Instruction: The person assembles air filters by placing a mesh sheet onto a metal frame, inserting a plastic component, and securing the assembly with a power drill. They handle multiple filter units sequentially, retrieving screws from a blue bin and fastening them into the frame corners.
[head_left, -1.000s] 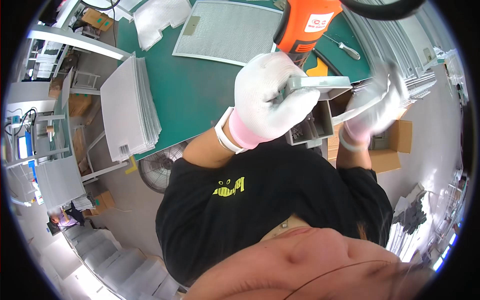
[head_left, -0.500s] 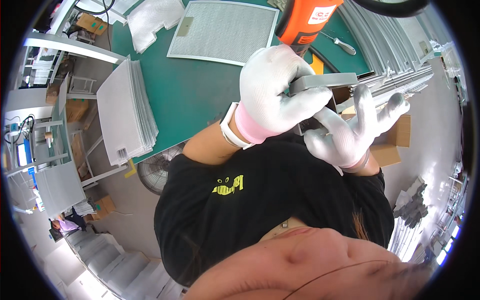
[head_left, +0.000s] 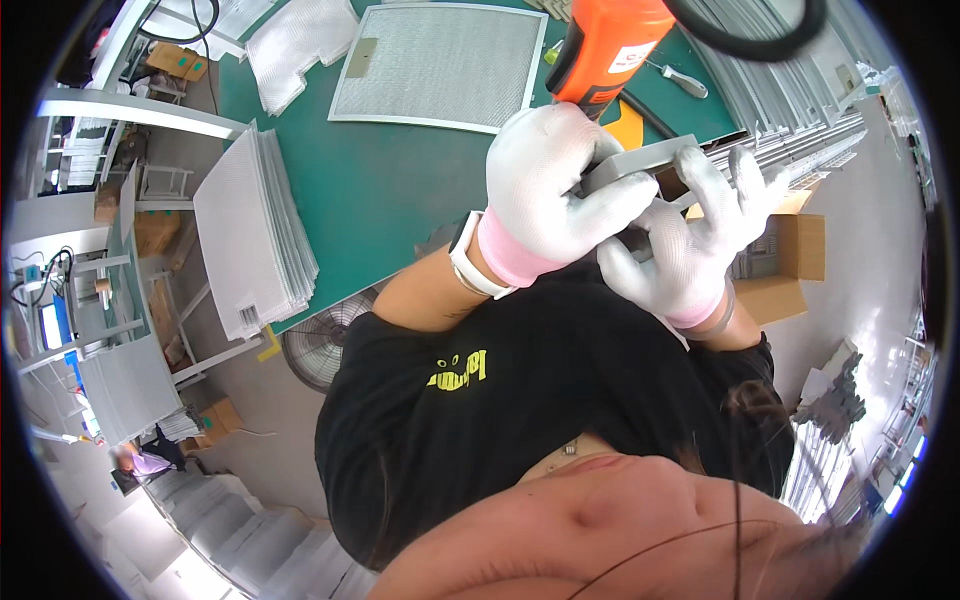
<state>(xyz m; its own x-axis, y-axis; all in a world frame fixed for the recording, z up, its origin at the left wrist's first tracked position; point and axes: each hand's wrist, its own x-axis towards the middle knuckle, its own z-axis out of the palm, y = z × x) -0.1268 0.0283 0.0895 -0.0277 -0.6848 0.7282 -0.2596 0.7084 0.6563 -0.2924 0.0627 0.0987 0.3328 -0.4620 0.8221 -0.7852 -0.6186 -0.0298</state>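
Head view: we take the orange tool [head_left: 615, 45] as our landmark and read from left to right. Far to its left, at the edge of the green surface [head_left: 390, 185], leans a stack of mesh panels [head_left: 240, 230]. Nearer, up and left of the tool, lies a cut mesh sheet [head_left: 290, 60], and between that sheet and the tool a framed mesh panel [head_left: 435, 70] lies flat.

Just below the orange tool we see our gloved left hand [head_left: 555, 185], thumb and fingers clamped on a flat grey piece [head_left: 648, 157]. That piece sits below and right of the tool, off the surface and tilted, its right end higher. Our gloved right hand [head_left: 692, 245] is farther below and right, outer fingers spread, one fingertip over the piece's right end; we cannot tell whether it touches, or whether thumb and forefinger pinch something small.

Right of the tool lie a screwdriver [head_left: 685, 82] and, beyond it, long metal strips [head_left: 765, 65]; an open carton [head_left: 800, 245] stands well below and right.

We judge the step in hand to be two-handed handling of the grey piece. The next move, in our view, calls for a firm left grip and careful right fingertips at the free end.
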